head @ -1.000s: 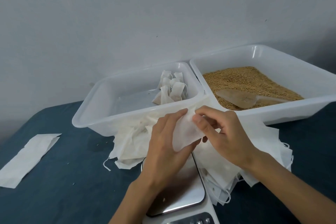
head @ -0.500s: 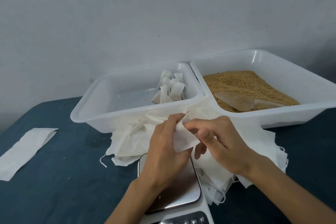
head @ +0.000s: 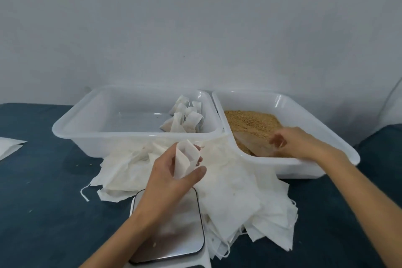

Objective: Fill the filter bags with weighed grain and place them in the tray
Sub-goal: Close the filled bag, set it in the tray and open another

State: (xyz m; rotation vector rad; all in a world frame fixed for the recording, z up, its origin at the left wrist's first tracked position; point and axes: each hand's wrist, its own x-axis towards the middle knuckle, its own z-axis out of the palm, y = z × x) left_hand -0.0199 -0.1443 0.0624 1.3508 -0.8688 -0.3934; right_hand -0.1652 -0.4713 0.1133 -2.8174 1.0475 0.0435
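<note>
Left hand [head: 171,172] above the near middle of the bench [head: 43,213], over the steel plate of the scale [head: 174,235]; thumb and fingers curled round one empty filter bag [head: 187,160], held upright with its mouth spread open. Right hand [head: 293,141] inside the grain tray [head: 339,137], low over the brown grain [head: 252,122]; fingers bent and blurred at the handle end of the translucent scoop [head: 252,143], so cannot tell whether gripping it or only touching. Scoop lying flat on the grain, near the front wall of that tray.

Loose heap of empty filter bags [head: 235,191] spread on the bench between the scale and the two trays, partly covering the right side of the scale, some strings hanging out at the edges. White tray [head: 71,128] at the far middle of the bench, touching the grain tray at its right side. Small group of filled bags [head: 185,119] in the right far corner of the white tray, leaning on one another. Grain tray at the far right of the bench. White sheet [head: 8,148] at the left edge of the bench, well apart from everything, cut off by the frame. Dark blue cover on the bench, with some small crumbs on it at the left.
</note>
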